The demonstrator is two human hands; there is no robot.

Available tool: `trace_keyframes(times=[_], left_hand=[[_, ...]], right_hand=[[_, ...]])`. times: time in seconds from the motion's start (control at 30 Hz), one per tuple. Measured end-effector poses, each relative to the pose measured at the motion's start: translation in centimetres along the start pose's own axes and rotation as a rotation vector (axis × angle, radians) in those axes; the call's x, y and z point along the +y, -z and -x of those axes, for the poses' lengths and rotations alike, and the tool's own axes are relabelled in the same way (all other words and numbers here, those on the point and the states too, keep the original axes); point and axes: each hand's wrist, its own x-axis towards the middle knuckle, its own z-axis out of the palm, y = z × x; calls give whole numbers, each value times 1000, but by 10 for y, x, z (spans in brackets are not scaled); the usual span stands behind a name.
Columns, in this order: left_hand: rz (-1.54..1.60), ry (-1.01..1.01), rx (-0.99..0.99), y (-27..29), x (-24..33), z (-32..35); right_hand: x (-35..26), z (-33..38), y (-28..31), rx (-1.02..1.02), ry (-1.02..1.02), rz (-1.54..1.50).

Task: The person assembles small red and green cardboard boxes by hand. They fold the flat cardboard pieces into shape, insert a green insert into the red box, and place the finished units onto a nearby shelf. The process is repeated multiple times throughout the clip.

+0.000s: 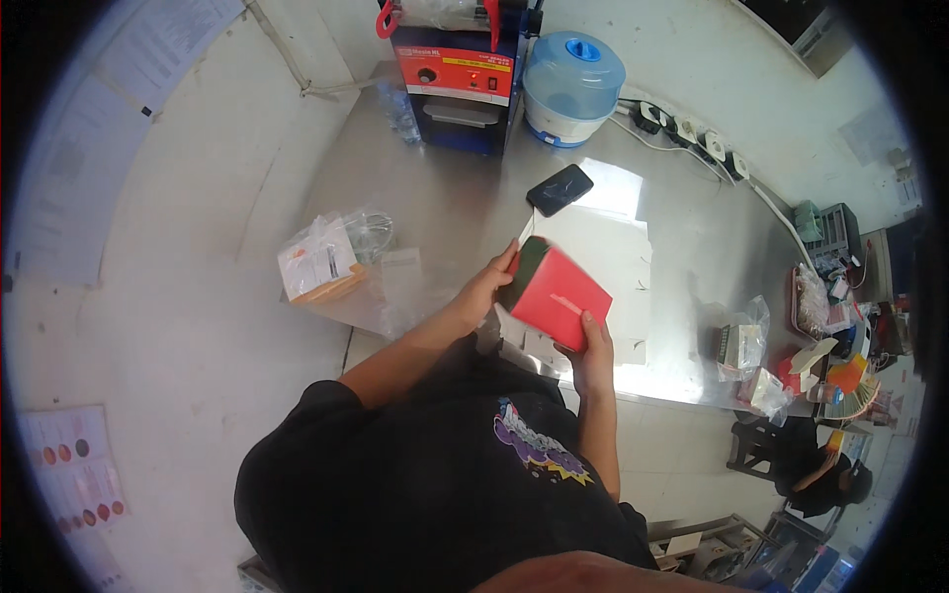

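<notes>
Hands, 2: left hand (486, 287) and right hand (591, 348), each grip holding 1 red box (559, 298).

A stainless-steel table (465, 212) stands against white walls (188, 296), catching a bright patch of light near its middle. At its far edge sit a red-and-blue machine (457, 74) and a blue-lidded round appliance (573, 84). A power strip (692, 133) runs along the far right edge. Papers (74, 474) hang on the left wall; cluttered shelves (840, 326) crowd the table's right end.
</notes>
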Motion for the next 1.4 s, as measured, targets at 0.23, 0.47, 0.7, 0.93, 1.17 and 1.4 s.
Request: trace_keyframes(times=[0.23, 0.47, 0.7, 0.93, 1.17, 1.4], left_hand=[[-310, -56, -99, 17, 16, -2], [-353, 74, 119, 22, 31, -5], [-175, -253, 27, 53, 46, 1], [-1612, -715, 221, 79, 21, -33], [-1860, -622, 200, 82, -13, -28], [-1366, -601, 90, 60, 2, -19]], right_hand=[[17, 11, -20, 79, -51, -96], [39, 16, -46, 131, 181, -117], [77, -17, -4, 377, 309, 748], [114, -10, 2, 439, 208, 1527], [115, 12, -11, 300, 373, 1631], [126, 6, 25, 295, 845, 1220]])
